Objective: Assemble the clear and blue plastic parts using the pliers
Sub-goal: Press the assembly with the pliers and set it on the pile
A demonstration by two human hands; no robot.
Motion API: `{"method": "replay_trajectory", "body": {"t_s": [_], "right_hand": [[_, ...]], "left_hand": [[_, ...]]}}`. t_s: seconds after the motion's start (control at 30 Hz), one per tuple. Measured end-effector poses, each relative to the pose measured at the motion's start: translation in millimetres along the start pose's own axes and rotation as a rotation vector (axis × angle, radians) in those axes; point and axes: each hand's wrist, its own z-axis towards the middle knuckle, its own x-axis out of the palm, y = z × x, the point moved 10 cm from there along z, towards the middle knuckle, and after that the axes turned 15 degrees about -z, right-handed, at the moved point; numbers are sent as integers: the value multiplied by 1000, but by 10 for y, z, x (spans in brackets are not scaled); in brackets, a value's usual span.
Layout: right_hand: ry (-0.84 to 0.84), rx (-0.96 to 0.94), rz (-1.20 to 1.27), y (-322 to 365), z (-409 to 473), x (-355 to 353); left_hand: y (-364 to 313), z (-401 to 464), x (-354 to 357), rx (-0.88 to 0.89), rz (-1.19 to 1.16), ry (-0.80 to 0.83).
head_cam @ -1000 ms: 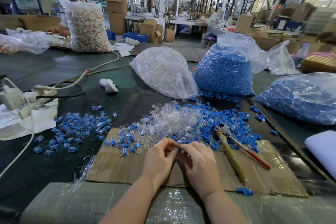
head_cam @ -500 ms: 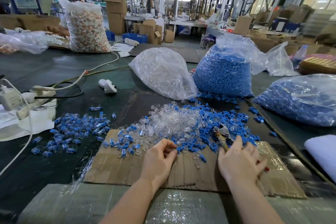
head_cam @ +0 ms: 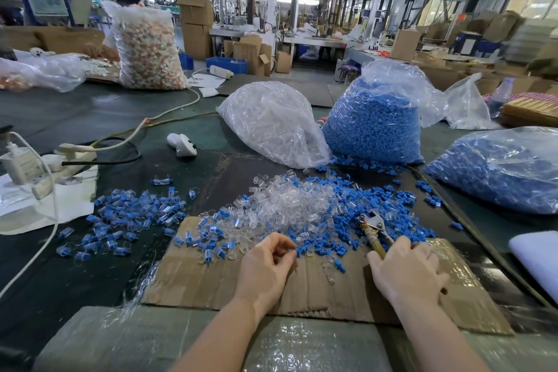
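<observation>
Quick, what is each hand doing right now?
Left hand: fingers curled, pinching a small part too hidden to identify.
Right hand: laid over the pliers handles; whether its grip has closed cannot be told.

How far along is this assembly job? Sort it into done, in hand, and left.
Done: a pile of joined pieces lies to the left. In hand: the left hand pinches a small part, too hidden to identify, while the right hand closes on the pliers. Left: the loose heap and the full bags behind it.
</observation>
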Motion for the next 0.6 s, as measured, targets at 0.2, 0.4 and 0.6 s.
{"method": "replay_trajectory", "body": {"t_s": [0.2, 0.4, 0.6], "right_hand": [[-109, -173, 157, 194, -105, -267], [200, -476, 564, 692, -469, -292], [462, -566, 712, 917, -756, -195]], "left_hand": [[3, 20, -25, -14, -25, -21], [68, 97, -103, -195, -414, -96], [40, 161, -172, -241, -512, -150]]}}
